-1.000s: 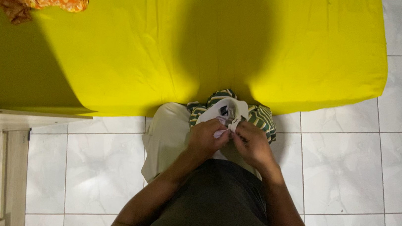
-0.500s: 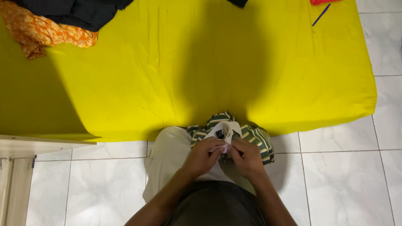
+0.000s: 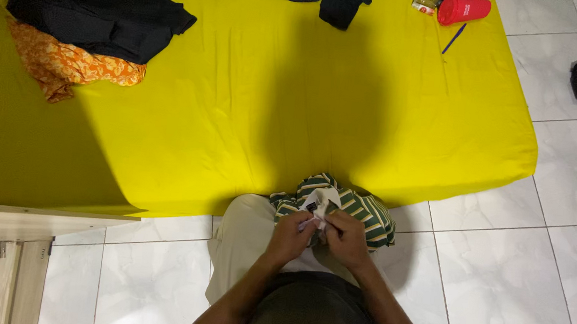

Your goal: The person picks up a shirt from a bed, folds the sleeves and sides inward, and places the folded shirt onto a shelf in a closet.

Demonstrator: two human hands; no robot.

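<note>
Gripping a white label on a striped garment, lower centre of the frame.
Left hand [image 3: 289, 237] and right hand [image 3: 346, 238] both pinch the white label [image 3: 318, 202] of the green-striped garment [image 3: 362, 211], which lies against the near edge of the yellow mattress [image 3: 237, 106]. Upper left: black clothing [image 3: 98, 3] over an orange patterned cloth [image 3: 63, 67]. Upper right: 1 red cup [image 3: 461, 10].

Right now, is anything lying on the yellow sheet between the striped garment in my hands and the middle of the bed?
Nothing visible: both hands grip the striped garment at the yellow sheet edge.
</note>
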